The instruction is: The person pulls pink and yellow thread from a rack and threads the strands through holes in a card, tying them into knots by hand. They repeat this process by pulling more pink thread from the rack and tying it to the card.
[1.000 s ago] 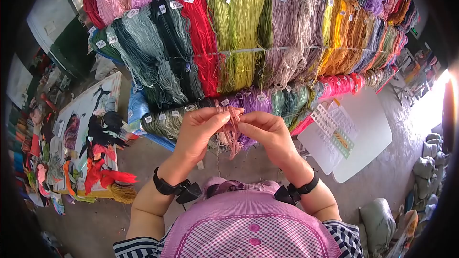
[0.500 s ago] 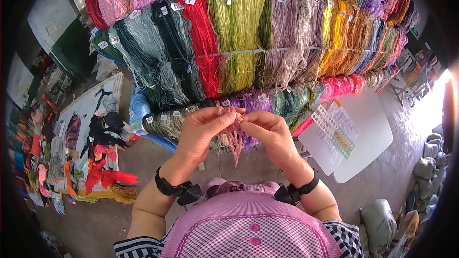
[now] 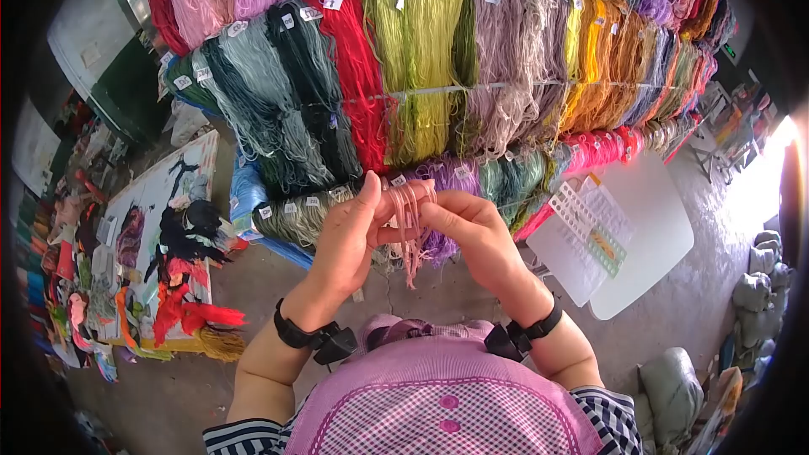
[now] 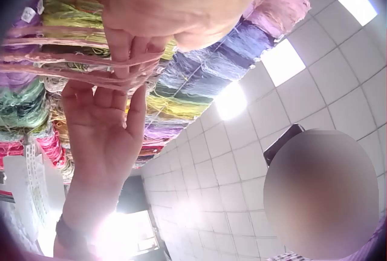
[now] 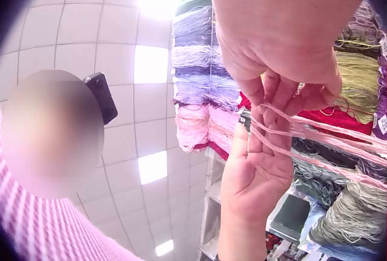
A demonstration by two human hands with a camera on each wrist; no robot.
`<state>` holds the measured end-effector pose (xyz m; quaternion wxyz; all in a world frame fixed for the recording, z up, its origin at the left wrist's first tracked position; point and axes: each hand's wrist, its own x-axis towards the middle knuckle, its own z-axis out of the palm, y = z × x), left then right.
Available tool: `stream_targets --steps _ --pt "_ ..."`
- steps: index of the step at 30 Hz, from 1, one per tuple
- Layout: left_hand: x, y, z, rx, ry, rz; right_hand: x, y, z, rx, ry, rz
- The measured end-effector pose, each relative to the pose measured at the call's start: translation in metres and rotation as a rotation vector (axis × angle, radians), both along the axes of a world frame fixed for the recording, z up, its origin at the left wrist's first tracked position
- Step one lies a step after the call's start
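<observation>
Pink thread strands lie across the fingers of my left hand in the head view, their loose ends hanging below. That hand's fingers reach out fairly straight under the strands, its thumb raised apart from them. Close on the right, my right hand pinches the strands between thumb and fingertips. In the right wrist view the left palm faces up, with pink strands running off to the right. The left wrist view shows the strands stretched past both hands' fingertips.
Racks of hanging thread skeins with number tags stand in front. A white table with punched cards is at right. A board heaped with loose yarn stands at left, and sacks lie at lower right.
My left thumb has lifted off the pink strands, which it pressed against the fingers before. The strands now lie spread over those fingers. My right hand stays near the same place.
</observation>
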<state>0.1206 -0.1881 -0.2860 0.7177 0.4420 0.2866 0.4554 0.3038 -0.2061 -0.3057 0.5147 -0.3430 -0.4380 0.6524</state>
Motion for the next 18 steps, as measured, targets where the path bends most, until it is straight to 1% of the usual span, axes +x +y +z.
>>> stream_targets --steps 2,3,5,6,12,15,17,18 --pt "0.001 -0.001 -0.002 0.065 0.048 -0.027 -0.003 0.0 0.006 0.079 -0.049 0.082" --pt "0.002 -0.002 -0.002 0.064 0.048 -0.028 -0.003 0.0 0.004 0.079 -0.048 0.081" --pt "0.003 -0.005 -0.001 0.108 0.152 0.017 -0.003 0.001 -0.001 0.063 -0.04 0.091" --pt "0.002 -0.006 -0.001 0.106 0.152 0.02 -0.004 0.001 0.0 0.061 -0.04 0.095" --pt "-0.002 -0.003 -0.004 0.146 0.178 0.026 -0.006 -0.002 -0.003 0.072 0.016 0.044" --pt "-0.003 -0.002 -0.008 0.17 0.193 0.067 -0.004 -0.003 -0.005 0.094 0.006 0.021" --pt "-0.004 -0.002 -0.009 0.16 0.192 0.076 -0.004 -0.002 -0.008 0.186 -0.057 -0.051" --pt "-0.004 -0.002 -0.008 0.161 0.191 0.077 -0.005 -0.002 -0.009 0.187 -0.058 -0.05"
